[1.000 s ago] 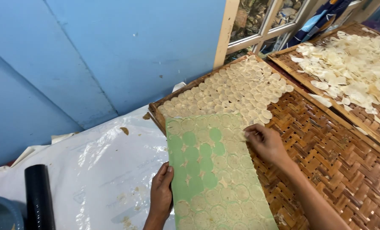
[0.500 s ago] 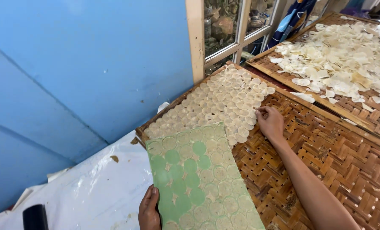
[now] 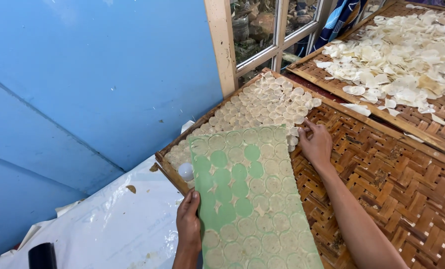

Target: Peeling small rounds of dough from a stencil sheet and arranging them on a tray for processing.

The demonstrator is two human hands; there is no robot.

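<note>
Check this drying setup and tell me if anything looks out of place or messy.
A few things. The green sheet has bare patches where discs are missing. Loose crumbs lie on the white plastic. A few pale chips have slid off the far tray onto the woven tray. Left hand holds the sheet's edge.

One head-worn view, looking steeply down and forward from close above the woven bamboo tray (image 3: 382, 169), which fills the right; the blue wall (image 3: 93, 79) takes the left, the window frame (image 3: 222, 45) up top.
</note>
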